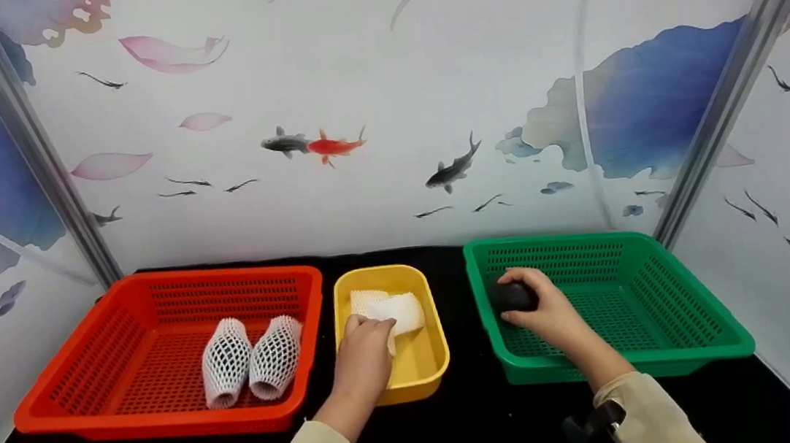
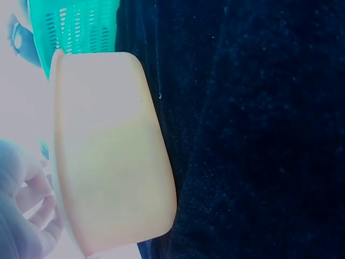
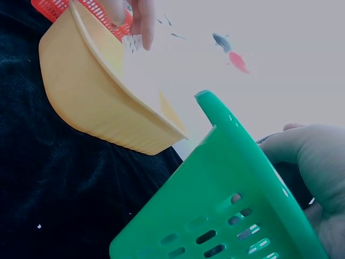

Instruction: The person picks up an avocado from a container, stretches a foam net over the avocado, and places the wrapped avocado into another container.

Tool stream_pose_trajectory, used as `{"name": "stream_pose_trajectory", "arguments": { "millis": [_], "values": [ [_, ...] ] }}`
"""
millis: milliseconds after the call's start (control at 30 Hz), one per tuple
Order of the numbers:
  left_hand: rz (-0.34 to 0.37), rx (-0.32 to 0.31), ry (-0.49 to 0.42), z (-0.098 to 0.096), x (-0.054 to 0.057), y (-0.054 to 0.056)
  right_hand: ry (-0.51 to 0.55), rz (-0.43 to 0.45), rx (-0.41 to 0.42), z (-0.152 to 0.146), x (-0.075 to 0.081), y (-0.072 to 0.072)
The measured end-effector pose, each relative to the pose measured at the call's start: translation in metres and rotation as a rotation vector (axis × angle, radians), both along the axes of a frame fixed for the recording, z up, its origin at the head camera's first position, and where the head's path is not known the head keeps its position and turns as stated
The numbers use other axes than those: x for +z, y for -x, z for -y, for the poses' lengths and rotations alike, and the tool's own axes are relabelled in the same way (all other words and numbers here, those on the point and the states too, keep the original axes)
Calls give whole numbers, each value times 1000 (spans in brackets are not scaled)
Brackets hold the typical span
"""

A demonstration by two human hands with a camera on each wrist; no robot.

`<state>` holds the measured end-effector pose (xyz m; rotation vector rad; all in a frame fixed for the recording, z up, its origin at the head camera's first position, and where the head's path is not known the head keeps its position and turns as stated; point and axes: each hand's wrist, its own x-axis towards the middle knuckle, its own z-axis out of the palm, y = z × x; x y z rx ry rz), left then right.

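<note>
Over the yellow bin (image 1: 393,395), my left hand (image 1: 363,353) pinches a white foam net sleeve (image 1: 392,344) between thumb and fingers. More white foam netting (image 1: 402,313) lies in the bin just beyond the fingertips. In the left wrist view the left hand (image 2: 27,205) shows curled fingers beside the bin's rim, and the netting is hidden. My right hand (image 1: 550,314) grips a smooth black rounded object (image 1: 513,296) at the left side of the green basket (image 1: 698,307). From the right wrist view, the basket wall partly covers that object.
To the left stands a red basket (image 1: 136,373) with two net-sleeved items, a left one (image 1: 227,362) and a right one (image 1: 276,356), against its right side. All three containers rest on black cloth (image 1: 454,435). Behind them rises a white panel (image 1: 379,208) printed with fish and petals.
</note>
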<state>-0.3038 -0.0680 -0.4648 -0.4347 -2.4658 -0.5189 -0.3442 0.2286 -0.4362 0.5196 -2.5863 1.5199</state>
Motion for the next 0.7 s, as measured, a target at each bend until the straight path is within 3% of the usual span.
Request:
{"name": "stream_pose_trajectory", "arguments": {
  "millis": [267, 700],
  "values": [
    [17, -2, 7, -2, 3, 0, -16, -21, -11, -2, -1, 0],
    [-139, -20, 42, -4, 0, 4, -11, -10, -8, 0, -2, 0]
  ]
}}
